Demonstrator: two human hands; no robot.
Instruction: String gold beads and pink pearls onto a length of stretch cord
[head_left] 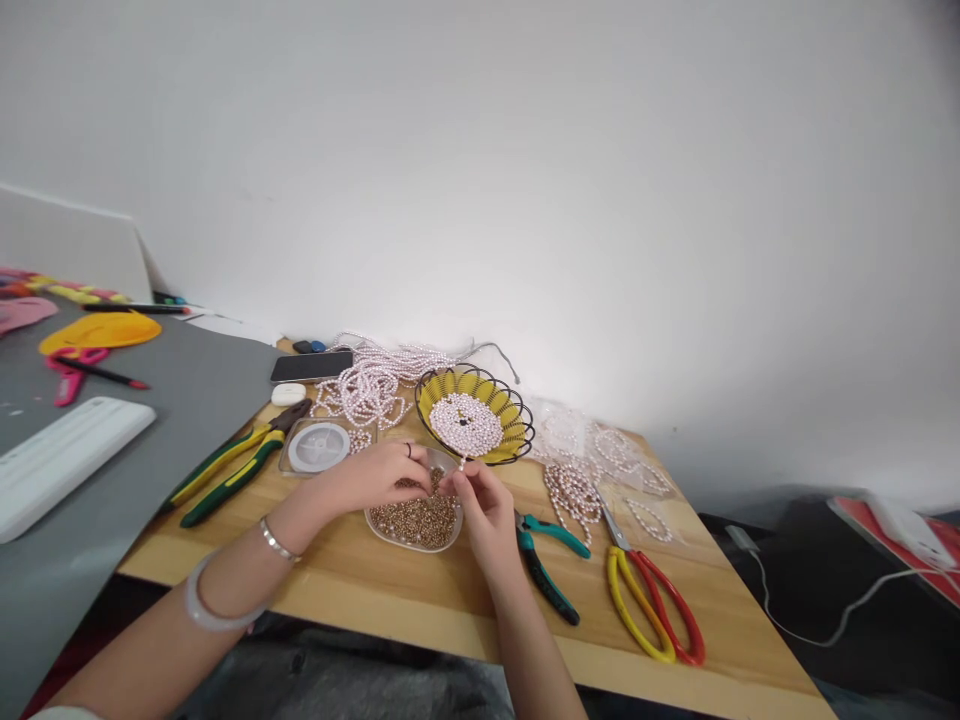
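Note:
My left hand [394,472] reaches over a clear plastic bowl [414,545] filled with small gold beads [411,518]. Its fingers are curled and pinched together at the beads; what sits between the tips is too small to make out. At the bowl's right rim, my right hand [486,502] pinches a short end of a pink bead strand [462,462]. Just behind both hands stands a black wire basket [525,412] with a yellow lining, holding a heap of pink pearl beads [466,424].
Pliers [244,450] and a thread spool [319,447] lie to the left. Teal pliers [546,568] and red-and-yellow scissors [652,600] lie right. Bead strands [367,390], a phone [312,367] and bagged beads [611,450] sit farther back, before a white wall.

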